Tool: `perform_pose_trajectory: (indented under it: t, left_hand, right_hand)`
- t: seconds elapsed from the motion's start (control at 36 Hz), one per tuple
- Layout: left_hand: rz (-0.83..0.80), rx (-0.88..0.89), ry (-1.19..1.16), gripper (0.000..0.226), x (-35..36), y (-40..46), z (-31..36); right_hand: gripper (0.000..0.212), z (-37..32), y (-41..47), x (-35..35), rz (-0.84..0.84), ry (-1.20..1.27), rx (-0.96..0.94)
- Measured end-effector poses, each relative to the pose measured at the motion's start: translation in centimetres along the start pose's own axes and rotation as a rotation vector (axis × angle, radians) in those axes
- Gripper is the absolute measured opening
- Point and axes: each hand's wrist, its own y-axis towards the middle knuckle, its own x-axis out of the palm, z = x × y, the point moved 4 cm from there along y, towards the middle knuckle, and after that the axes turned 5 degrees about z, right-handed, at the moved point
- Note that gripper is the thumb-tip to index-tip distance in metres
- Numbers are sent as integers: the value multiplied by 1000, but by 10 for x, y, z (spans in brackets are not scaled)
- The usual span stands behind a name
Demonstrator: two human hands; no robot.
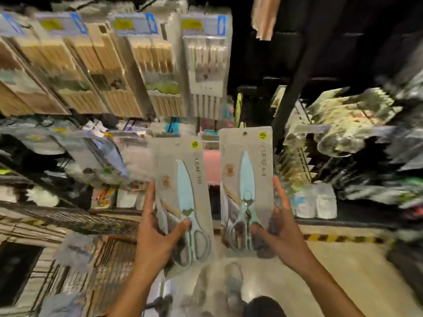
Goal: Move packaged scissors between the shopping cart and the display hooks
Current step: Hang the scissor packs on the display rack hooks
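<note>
Grey card blister packs, pale-blue kitchen scissors inside, frame centre: left hand pinches left pack, right hand clamps right pack, both at the handle end. Likely light, stiff, bottom-heavy; grip low, steer hang hole onto hook

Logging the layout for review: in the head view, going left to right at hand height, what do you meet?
Left hand → left scissors pack → right scissors pack → right hand.
</note>
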Motion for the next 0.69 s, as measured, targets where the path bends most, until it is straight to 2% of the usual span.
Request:
perform_pose_trajectory:
  t: [0.08,0.17,0.39,0.69]
  left_hand:
    - [-119,-19,-12,106,22,-12,4]
    - [-195,33,-12,107,50,-21,12]
    - [-350,99,-42,108,132,-58,53]
    - [-402,234,-35,109,269,-114,132]
  right_hand:
    - [106,-1,-40,-28,114,-61,0]
    - [105,-4,-69,-57,198,-79,10]
    - [110,-18,-124,-137,401,-61,-26]
    - [109,-47,-166,-280,446,-54,-152]
